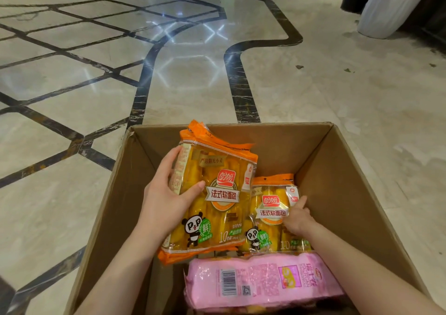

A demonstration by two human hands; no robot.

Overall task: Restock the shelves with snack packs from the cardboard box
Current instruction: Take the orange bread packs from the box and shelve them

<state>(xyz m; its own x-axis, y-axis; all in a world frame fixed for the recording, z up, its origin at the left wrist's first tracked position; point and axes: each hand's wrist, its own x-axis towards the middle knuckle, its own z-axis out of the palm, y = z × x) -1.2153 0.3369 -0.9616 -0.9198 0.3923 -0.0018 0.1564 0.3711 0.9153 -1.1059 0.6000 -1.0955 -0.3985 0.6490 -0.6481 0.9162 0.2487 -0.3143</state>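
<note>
An open cardboard box (342, 184) stands on the floor below me. My left hand (169, 194) grips the left edge of an orange bread pack (222, 206), lifted and tilted above the box's inside; more orange packs seem stacked behind it. A second orange pack (270, 208) lies deeper in the box at the right. My right hand (298, 215) rests on that pack's right side, fingers curled over its edge. A pink snack pack (260, 281) lies across the box's near end.
The box sits on a glossy marble floor (337, 92) with dark inlaid lines. A white curved column base (391, 6) stands at the far right, next to dark furniture. No shelf is in view.
</note>
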